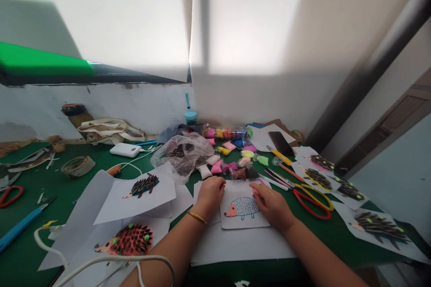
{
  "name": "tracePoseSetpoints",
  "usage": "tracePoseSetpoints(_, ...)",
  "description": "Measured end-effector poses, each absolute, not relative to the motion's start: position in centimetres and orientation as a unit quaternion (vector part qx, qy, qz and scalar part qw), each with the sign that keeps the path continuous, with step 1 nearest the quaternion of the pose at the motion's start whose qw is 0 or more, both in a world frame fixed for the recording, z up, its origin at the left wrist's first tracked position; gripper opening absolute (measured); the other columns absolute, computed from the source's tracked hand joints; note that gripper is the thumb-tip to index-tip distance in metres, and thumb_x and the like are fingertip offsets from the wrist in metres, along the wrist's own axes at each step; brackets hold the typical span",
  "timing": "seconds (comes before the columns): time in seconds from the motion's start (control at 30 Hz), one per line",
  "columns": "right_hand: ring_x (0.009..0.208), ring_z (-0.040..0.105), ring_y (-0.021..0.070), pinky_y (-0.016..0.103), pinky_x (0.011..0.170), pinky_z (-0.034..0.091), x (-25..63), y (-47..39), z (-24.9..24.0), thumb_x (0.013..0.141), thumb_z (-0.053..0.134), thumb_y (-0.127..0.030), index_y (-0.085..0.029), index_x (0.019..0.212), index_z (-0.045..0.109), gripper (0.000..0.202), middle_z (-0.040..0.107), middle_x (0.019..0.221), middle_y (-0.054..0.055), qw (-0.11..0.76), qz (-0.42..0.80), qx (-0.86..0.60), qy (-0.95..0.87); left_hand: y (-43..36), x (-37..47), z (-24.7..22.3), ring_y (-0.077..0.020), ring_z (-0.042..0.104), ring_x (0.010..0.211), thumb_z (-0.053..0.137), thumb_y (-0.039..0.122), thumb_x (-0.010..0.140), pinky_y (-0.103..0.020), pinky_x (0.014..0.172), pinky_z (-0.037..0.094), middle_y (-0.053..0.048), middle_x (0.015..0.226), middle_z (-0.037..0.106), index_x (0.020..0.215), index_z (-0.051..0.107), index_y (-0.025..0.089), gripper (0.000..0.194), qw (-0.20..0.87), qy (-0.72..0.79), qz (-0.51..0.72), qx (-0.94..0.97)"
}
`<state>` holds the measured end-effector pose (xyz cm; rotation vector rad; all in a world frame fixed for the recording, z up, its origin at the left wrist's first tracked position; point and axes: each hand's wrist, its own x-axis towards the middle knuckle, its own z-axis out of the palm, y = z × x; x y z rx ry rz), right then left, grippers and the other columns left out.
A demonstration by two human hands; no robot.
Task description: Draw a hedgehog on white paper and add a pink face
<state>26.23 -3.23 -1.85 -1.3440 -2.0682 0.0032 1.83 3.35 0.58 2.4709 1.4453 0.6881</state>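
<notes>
In front of me lies a white card (245, 221) with a hedgehog drawing (247, 207): blue outline, blue-dotted body and pink-coloured face. It rests on a stack of white paper (235, 249). At the card's upper left corner, my left hand (211, 195) is closed, fingers curled and pressed together. My right hand (271, 202) bends over the card's upper right side, thumb and fingers drawn together. Whatever either hand pinches is hidden or too small to name. Packets of coloured clay (230, 167) lie just beyond both hands.
Scissors (313, 195) lie right of my right hand, near finished hedgehog pictures (380, 228). More hedgehog pictures (129, 242) lie left. Behind are a plastic bag (183, 154), a phone (281, 143) and a white power bank (125, 150). A white cable (148, 258) crosses the lower left.
</notes>
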Motion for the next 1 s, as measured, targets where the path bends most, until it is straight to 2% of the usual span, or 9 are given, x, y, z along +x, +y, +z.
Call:
tracePoseSetpoints(0.17,0.096,0.067,0.0206,0.033,0.084,0.055,26.22,-3.18,-1.92,0.095,0.043,-0.021,-0.020,0.124,0.055,0.032,0.069,0.108,0.008,0.332,0.000,-0.513,-0.791,3.21,1.87,0.47,-0.0211,0.062,0.093,0.055,0.009,0.083,-0.032,0.083,0.046,-0.005,0.100,0.070,0.106,0.066,0.019,0.028,0.126,0.478,0.274,0.825)
tracePoseSetpoints(0.33,0.094,0.068,0.0203,0.032,0.082,0.055,26.20,-3.12,-1.96,0.094,0.044,-0.021,-0.020,0.123,0.056,0.031,0.069,0.107,0.008,0.332,0.000,-0.518,-0.788,3.31,1.61,0.32,-0.0226,0.063,0.097,0.051,0.010,0.086,-0.036,0.087,0.047,-0.006,0.104,0.070,0.107,0.066,0.018,0.027,0.148,0.464,0.311,0.816)
tracePoseSetpoints(0.53,0.092,0.068,0.0201,0.032,0.080,0.055,26.10,-3.14,-1.73,0.094,0.044,-0.020,-0.021,0.123,0.056,0.031,0.069,0.105,0.008,0.344,0.000,-0.509,-0.789,3.52,1.68,0.05,-0.0225,0.062,0.094,0.051,0.008,0.084,-0.035,0.082,0.048,-0.007,0.102,0.069,0.111,0.064,0.018,0.032,0.146,0.463,0.331,0.809)
tracePoseSetpoints(0.67,0.089,0.068,0.0197,0.031,0.077,0.055,25.95,-3.24,-1.43,0.094,0.044,-0.019,-0.021,0.123,0.057,0.031,0.070,0.103,0.008,0.352,0.001,-0.509,-0.786,3.33,1.69,0.06,-0.0210,0.063,0.097,0.049,0.010,0.087,-0.035,0.087,0.047,-0.006,0.106,0.070,0.112,0.065,0.020,0.031,0.162,0.458,0.345,0.803)
tracePoseSetpoints(0.87,0.088,0.068,0.0193,0.031,0.077,0.055,25.90,-3.19,-1.30,0.094,0.045,-0.019,-0.022,0.124,0.055,0.031,0.069,0.102,0.007,0.343,0.020,-0.519,-0.782,2.85,1.78,0.79,-0.0187,0.061,0.082,0.052,0.014,0.085,-0.032,0.077,0.047,-0.003,0.089,0.068,0.111,0.065,0.020,0.029,0.187,0.471,0.338,0.793)
tracePoseSetpoints(1.0,0.088,0.068,0.0194,0.032,0.077,0.056,25.99,-3.08,-1.55,0.094,0.045,-0.019,-0.022,0.123,0.055,0.031,0.069,0.103,0.007,0.343,0.012,-0.521,-0.781,3.01,1.81,0.51,-0.0198,0.061,0.088,0.050,0.013,0.085,-0.033,0.079,0.047,-0.004,0.092,0.067,0.112,0.063,0.019,0.030,0.192,0.467,0.344,0.792)
